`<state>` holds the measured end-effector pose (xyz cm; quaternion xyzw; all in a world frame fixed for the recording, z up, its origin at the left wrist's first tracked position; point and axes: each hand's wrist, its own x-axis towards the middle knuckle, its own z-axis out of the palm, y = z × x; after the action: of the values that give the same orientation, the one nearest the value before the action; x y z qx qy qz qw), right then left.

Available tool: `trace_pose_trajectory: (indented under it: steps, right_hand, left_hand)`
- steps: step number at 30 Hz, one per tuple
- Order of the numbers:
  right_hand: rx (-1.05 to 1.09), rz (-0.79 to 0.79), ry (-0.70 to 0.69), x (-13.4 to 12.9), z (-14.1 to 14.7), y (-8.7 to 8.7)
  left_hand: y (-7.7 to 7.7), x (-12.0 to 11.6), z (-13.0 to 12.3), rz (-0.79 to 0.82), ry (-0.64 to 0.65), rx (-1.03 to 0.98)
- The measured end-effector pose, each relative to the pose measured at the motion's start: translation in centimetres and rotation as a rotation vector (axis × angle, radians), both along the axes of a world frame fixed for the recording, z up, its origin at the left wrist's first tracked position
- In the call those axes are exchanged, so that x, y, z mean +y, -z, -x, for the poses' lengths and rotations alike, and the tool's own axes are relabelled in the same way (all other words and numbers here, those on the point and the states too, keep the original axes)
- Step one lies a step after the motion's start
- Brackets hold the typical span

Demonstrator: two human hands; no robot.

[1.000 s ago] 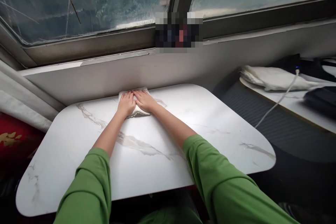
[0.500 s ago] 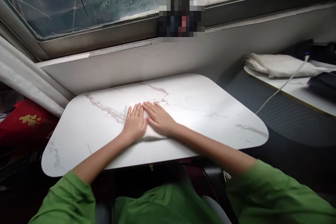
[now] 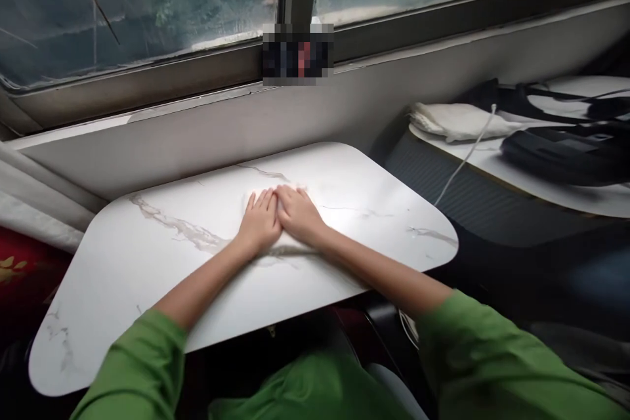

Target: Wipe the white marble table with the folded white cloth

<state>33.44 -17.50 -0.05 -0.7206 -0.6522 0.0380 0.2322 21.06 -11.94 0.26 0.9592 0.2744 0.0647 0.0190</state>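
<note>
A folded white cloth point(image 3: 284, 241) lies on the white marble-patterned tabletop point(image 3: 162, 275), mostly covered by my two hands. My left hand point(image 3: 260, 220) rests palm down on it, fingers stretched toward the window side. Beside it, my right hand point(image 3: 299, 215) also presses on the cloth, with its fingers pointing up and to the left. The two hands touch at the fingertips and thumbs. Neither hand grips the cloth; both lie on top of it.
Behind the table runs a wall under a framed window point(image 3: 197, 65). A second table on the right carries a white fish-shaped object point(image 3: 462, 121), a dark bag-like item point(image 3: 566, 154) and a white cable point(image 3: 467, 154). A curtain point(image 3: 39, 200) hangs at left above red fabric point(image 3: 29, 275).
My hands and the cloth have slid right and slightly away from me across the tabletop. The camera has turned right, so the surroundings sit further left in view.
</note>
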Motion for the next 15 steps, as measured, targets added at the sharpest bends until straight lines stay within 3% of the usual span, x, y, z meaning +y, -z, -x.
trace_pose_trajectory:
  steps: [3, 6, 10, 15]
  right_hand:
    - [0.021, -0.072, 0.069, 5.5, -3.6, 0.0]
    - [0.029, -0.111, 0.05, 9.0, -6.5, 0.2]
    - [0.029, -0.122, 0.022, 11.0, -8.8, 0.6]
    - [0.032, -0.179, 0.003, 10.9, -9.3, 1.2]
  left_hand:
    - [-0.2, 4.9, -4.9, 0.005, -0.066, -0.012]
    - [-0.1, 7.8, -8.0, 0.002, -0.11, -0.049]
    - [0.2, 9.3, -9.6, -0.008, -0.136, -0.105]
    - [0.5, 8.8, -9.7, -0.024, -0.161, -0.094]
